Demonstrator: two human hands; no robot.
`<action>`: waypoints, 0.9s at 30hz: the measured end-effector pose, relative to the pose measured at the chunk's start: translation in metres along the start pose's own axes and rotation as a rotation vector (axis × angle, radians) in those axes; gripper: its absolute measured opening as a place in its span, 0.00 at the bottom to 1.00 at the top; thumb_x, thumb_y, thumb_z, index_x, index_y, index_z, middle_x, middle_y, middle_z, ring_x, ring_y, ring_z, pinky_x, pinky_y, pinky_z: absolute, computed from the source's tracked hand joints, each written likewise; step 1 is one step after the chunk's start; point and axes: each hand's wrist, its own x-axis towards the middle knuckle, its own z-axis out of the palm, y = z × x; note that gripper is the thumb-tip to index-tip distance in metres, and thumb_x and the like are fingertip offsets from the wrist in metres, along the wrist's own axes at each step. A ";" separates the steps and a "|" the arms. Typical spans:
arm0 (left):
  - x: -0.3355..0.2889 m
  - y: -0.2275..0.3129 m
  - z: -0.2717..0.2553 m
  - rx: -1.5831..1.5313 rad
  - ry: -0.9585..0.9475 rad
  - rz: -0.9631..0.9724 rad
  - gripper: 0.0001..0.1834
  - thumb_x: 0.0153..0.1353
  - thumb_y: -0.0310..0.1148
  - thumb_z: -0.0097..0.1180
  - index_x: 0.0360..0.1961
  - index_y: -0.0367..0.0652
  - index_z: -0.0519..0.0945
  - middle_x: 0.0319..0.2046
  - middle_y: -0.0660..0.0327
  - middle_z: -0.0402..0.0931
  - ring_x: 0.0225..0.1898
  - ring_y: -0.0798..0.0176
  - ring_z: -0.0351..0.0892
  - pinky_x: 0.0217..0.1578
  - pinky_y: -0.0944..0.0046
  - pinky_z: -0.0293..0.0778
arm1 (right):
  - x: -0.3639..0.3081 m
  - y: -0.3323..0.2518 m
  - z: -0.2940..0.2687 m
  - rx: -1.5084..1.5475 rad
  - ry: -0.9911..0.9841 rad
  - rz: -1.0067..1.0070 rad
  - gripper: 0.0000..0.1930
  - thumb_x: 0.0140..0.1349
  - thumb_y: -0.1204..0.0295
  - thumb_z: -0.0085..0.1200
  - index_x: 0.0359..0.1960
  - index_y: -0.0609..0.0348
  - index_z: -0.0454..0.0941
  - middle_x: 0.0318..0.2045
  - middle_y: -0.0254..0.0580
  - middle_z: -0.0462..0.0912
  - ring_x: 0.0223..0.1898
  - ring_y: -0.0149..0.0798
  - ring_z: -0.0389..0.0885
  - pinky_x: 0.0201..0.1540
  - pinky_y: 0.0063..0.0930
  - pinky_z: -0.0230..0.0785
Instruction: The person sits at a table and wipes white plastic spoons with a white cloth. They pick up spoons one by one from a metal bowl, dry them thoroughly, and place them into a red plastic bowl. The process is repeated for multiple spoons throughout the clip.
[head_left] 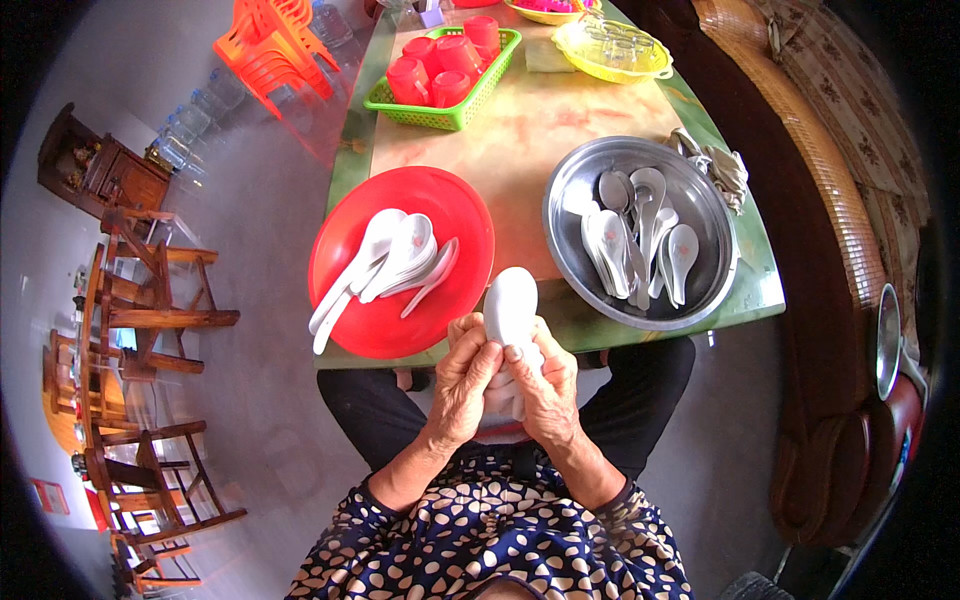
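Note:
Over my lap, just past the table's near edge, my left hand and my right hand are closed together on a white soup spoon. Its bowl points up and away from me, with both thumbs pressed near the neck. More white shows below my fingers; I cannot tell whether it is cloth or other spoons. To the left, a red round tray holds stacked white soup spoons. At the right, a steel basin contains more white soup spoons and metal spoons.
Farther back stand a green basket of red cups and a yellow basket with glasses. A crumpled cloth lies beside the basin. Wooden chairs are left, a dark wooden bench right, orange stools far left.

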 end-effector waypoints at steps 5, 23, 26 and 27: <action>-0.004 0.007 0.000 -0.326 -0.083 -0.128 0.18 0.65 0.31 0.49 0.55 0.38 0.71 0.53 0.63 0.65 0.54 0.69 0.65 0.55 0.68 0.61 | -0.001 -0.010 -0.006 -0.103 -0.090 0.030 0.14 0.60 0.68 0.57 0.45 0.62 0.75 0.32 0.31 0.78 0.32 0.24 0.74 0.37 0.20 0.69; 0.034 0.039 -0.011 -0.077 -0.076 -0.353 0.14 0.64 0.40 0.54 0.38 0.38 0.77 0.28 0.67 0.74 0.28 0.77 0.72 0.28 0.75 0.70 | 0.002 -0.015 -0.024 -0.158 -0.323 0.280 0.13 0.59 0.69 0.59 0.41 0.65 0.78 0.27 0.30 0.79 0.28 0.23 0.74 0.32 0.19 0.67; 0.038 0.057 -0.003 -0.155 0.101 -0.349 0.13 0.64 0.40 0.53 0.38 0.40 0.76 0.27 0.66 0.75 0.24 0.75 0.75 0.24 0.75 0.73 | -0.005 -0.010 -0.023 -0.261 -0.357 0.229 0.10 0.59 0.67 0.59 0.33 0.62 0.77 0.23 0.28 0.78 0.25 0.22 0.72 0.29 0.20 0.66; 0.041 0.058 -0.006 -0.161 0.099 -0.340 0.12 0.65 0.40 0.52 0.36 0.40 0.76 0.24 0.67 0.73 0.22 0.77 0.72 0.21 0.76 0.71 | -0.008 -0.012 -0.023 -0.276 -0.365 0.243 0.09 0.60 0.67 0.58 0.32 0.61 0.77 0.23 0.28 0.77 0.25 0.21 0.72 0.29 0.20 0.65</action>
